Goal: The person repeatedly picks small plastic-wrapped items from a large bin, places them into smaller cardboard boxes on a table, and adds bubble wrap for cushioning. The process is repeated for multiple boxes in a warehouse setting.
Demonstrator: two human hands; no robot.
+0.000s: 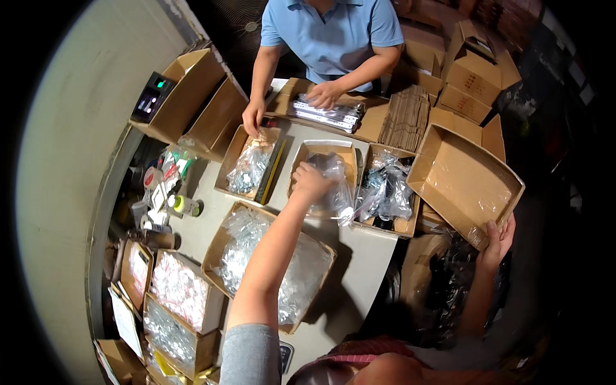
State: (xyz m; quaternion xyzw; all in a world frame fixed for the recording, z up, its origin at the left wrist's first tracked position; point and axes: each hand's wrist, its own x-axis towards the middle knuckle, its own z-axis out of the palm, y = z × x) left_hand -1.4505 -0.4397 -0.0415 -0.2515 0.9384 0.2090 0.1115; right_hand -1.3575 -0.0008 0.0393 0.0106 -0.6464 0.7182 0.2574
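My left hand (313, 183) reaches into a small cardboard tray (350, 151) on the table, its fingers closed on see-through plastic bags (331, 172). Some of the plastic hangs over the tray's near edge. Out to the right, my right hand (498, 244) grips a shallow cardboard box (465, 173) by its near corner, tilted so that its bare inside shows. Just right of the left hand's tray stands another cardboard tray (410, 226) of bagged dark and metal parts (387, 189). Under my left forearm lies a large carton (214, 277) full of see-through bags (247, 240).
Across the table, a co-worker in a blue shirt (327, 38) has one hand at a tray of bagged metal parts (249, 168) and the other over metal rails (327, 115). Flattened cardboard (404, 115) stands beside them. Bottles (186, 205) and filled boxes (179, 285) line the left side.
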